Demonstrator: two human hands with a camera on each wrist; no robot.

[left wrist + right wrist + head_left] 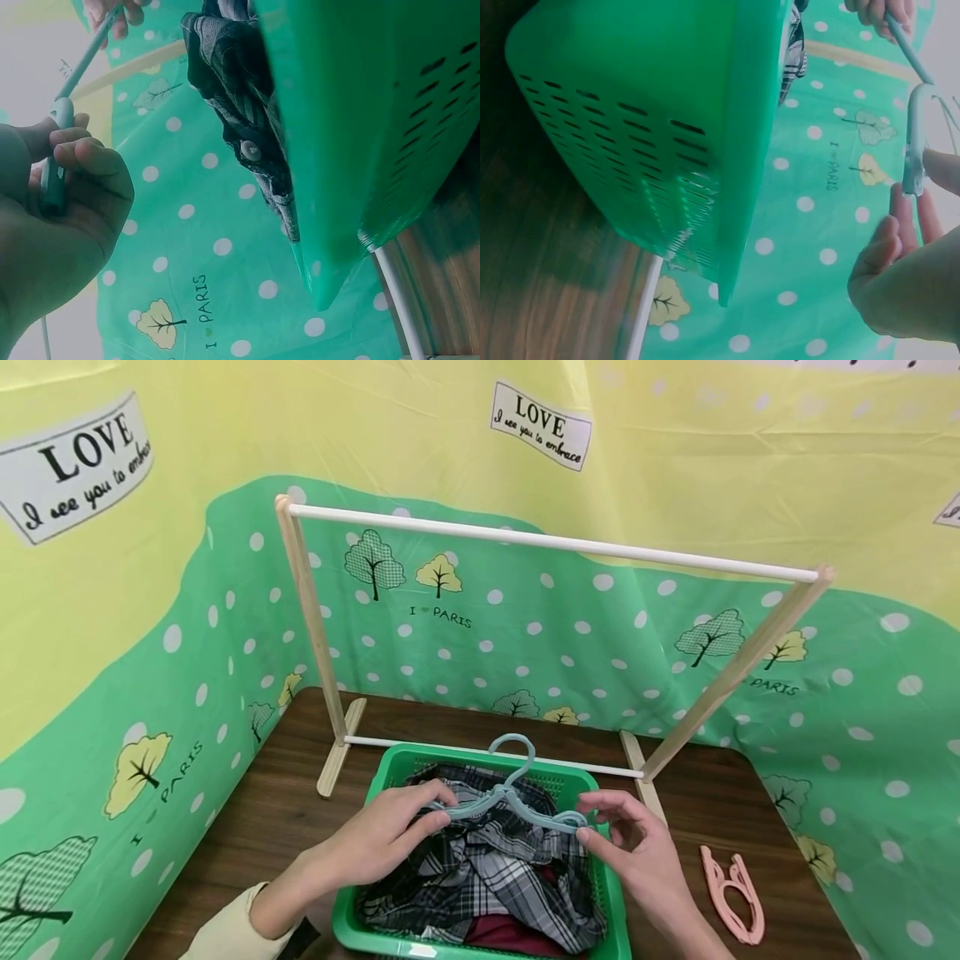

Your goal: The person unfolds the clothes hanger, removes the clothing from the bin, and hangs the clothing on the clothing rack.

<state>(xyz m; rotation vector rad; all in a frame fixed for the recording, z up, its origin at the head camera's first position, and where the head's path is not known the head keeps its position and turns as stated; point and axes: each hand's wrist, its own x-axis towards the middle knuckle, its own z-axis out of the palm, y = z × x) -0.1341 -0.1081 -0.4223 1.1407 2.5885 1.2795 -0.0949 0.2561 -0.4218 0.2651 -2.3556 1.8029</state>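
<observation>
A light blue folding clothes hanger (542,819) is held above a green basket (617,910), its arms spread and its hook pointing up. My left hand (390,828) grips the hanger's left arm; in the left wrist view its fingers (79,150) curl round the end. At the opposite end, my right hand (637,847) holds the tip between thumb and fingers, as the right wrist view shows with the hanger end (913,169) beside the thumb. Crumpled black, grey and white plaid clothing (517,881) fills the basket below, with some dark red cloth (506,935) among it.
Behind the basket stands a wooden rack with a white top rail (547,541) and a lower white bar. A pink folding hanger (735,893) lies on the dark wooden table (247,852) at right. Printed green and yellow cloth (480,660) encloses the back and sides.
</observation>
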